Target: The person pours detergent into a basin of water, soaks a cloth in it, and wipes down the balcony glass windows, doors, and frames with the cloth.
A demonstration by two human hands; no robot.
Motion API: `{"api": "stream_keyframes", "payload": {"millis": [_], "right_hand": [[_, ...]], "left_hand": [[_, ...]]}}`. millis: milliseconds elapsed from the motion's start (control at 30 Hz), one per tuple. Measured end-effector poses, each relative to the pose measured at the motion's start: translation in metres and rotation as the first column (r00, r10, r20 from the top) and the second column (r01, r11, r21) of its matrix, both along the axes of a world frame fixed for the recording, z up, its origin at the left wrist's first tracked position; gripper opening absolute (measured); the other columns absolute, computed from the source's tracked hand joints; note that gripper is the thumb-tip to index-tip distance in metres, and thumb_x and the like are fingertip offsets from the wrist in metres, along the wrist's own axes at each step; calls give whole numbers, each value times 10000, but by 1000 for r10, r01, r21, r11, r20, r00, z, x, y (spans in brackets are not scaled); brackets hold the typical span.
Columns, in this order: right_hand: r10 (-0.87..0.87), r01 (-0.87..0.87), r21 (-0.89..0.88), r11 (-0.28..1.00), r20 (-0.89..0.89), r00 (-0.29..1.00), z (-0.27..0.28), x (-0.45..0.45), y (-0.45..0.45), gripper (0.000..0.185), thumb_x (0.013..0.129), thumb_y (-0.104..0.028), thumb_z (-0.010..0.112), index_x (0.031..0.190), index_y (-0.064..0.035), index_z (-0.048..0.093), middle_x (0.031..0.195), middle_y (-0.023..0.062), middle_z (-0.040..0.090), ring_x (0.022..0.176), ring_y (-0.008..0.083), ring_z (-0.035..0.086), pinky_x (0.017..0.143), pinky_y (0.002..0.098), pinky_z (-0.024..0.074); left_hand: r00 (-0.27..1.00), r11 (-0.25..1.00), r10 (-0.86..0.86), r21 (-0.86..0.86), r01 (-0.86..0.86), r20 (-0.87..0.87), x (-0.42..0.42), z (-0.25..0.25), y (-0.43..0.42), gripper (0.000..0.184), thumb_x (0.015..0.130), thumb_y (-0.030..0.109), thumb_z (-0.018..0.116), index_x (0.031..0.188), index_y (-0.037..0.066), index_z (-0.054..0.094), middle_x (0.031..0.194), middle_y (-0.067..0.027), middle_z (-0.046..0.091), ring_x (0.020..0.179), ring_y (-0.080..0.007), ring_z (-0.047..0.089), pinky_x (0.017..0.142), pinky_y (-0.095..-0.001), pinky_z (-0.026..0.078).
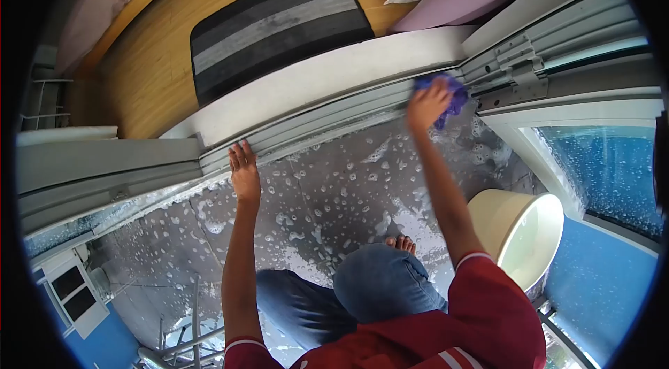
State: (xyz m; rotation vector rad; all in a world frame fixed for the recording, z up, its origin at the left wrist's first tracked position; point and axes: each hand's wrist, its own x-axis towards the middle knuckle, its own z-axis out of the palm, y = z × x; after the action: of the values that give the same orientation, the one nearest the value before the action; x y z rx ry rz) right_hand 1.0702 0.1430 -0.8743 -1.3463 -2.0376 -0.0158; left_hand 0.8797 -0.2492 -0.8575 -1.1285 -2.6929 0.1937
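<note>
- Left hand, 9 o'clock: unclenched, fingertips on the track; could slide if that edge is wet.
- Right hand, 2 o'clock: on the cloth at the track's end; blurred, so grip or mere press cannot be told.
- Bare foot, 5 o'clock: may slip on the sudsy floor.
- Bucket, 4 o'clock: an elbow knock could tip it.

Grey floor (foam-spotted), blue wall, wooden flooring
</note>
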Motion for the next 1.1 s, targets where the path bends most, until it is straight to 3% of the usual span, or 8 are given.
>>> {"api": "stream_keyframes", "payload": {"millis": [100,200,533,733,800,933,1000,1100], "right_hand": [[183,-180,-98,979,28,983,-1,-1,-28,486,879,-347,408,1210,8,406,1256,200,383,1189,420,300,1025,502,199],[-182,176,-303,937,10,983,21,8,51,446,882,-303,380,1179,27,421,1204,202,415,1109,391,370,948,483,277],[-160,170,-42,985,-614,773,-5,-5,50,554,938,-386,285,1295,37,297,1310,265,313,1189,397,323,975,492,242],[-342,326,-111,939,-418,842,-40,-17,-39,359,820,-211,515,1064,47,464,1019,253,461,944,375,421,822,452,321],[40,-146,-167,975,-516,855,-28,1,-49,237,741,-43,474,969,17,461,951,210,470,954,361,406,884,444,276],[-89,19,-195,981,-359,929,-9,22,0,339,710,27,423,1048,53,425,1089,232,425,1002,351,398,948,452,234],[178,-170,57,984,-385,906,-13,4,-37,492,711,43,417,1196,88,346,1246,260,347,1139,368,351,1005,470,200],[381,-449,-149,881,-341,859,-28,-34,-166,655,702,64,450,1309,70,203,1345,249,244,1256,381,243,1073,477,122]], "left_hand": [[998,1000,-15,-11,16,65,-4,8,-2,530,891,233,468,1336,28,265,1297,-224,368,1194,-391,375,957,-416,376],[997,998,6,-61,-1,83,-6,6,-2,530,897,243,454,1343,36,257,1302,-215,367,1202,-378,369,962,-409,370],[991,997,21,-79,-10,133,-8,10,-4,530,885,223,476,1345,61,269,1312,-184,375,1193,-368,386,937,-404,397],[994,997,17,-82,-8,110,-5,14,-5,513,885,213,477,1339,74,284,1305,-184,383,1183,-365,400,914,-385,426],[988,996,26,-83,-13,153,-8,21,-5,509,885,213,477,1338,77,287,1301,-185,386,1184,-366,399,914,-382,427],[988,994,33,-111,-16,152,-4,16,-6,515,881,214,483,1338,80,286,1298,-194,383,1184,-372,395,904,-388,432],[997,998,-22,-52,26,69,-5,11,-5,522,877,217,489,1336,75,285,1298,-197,380,1169,-377,408,881,-395,446],[990,1000,5,2,-5,144,-8,18,-3,491,860,204,514,1304,71,354,1246,-208,440,1154,-385,423,897,-409,427]]}}
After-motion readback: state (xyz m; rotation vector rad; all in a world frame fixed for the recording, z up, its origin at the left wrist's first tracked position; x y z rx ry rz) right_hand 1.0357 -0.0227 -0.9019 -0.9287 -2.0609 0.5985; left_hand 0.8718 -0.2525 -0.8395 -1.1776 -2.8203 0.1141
